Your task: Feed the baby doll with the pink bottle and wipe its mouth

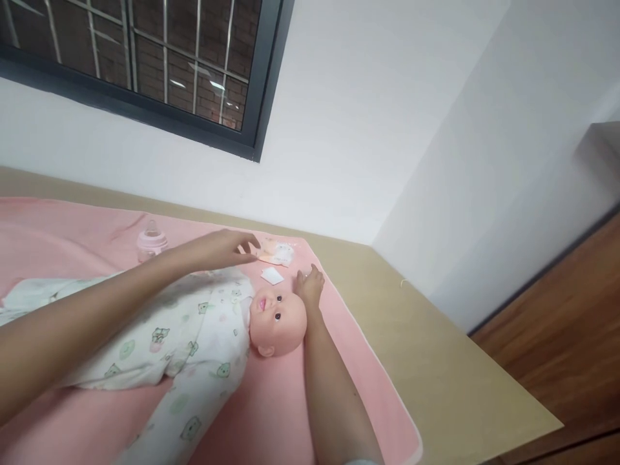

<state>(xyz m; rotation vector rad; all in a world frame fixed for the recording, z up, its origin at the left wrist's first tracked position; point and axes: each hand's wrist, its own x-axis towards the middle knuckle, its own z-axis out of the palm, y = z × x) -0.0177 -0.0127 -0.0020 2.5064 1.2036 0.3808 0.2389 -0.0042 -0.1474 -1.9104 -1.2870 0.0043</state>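
A baby doll (278, 323) in a white suit with green bear prints lies on its back, its head toward the right. My left hand (220, 250) reaches across above the doll's chest, fingers apart and loosely bent. Its fingertips are at the left edge of a small soft packet (281, 253) with orange and white print; whether they touch it I cannot tell. A white folded square (272, 276) lies between the packet and the doll's head. Beyond the head, my right hand (311, 284) has its fingers curled in; anything small inside them is hidden.
A pink baby bottle (152, 243) stands on the pink blanket (271, 407) behind the doll. The blanket covers part of a wooden tabletop (436, 361), whose corner points to the lower right. White walls and a barred window (194, 71) rise behind.
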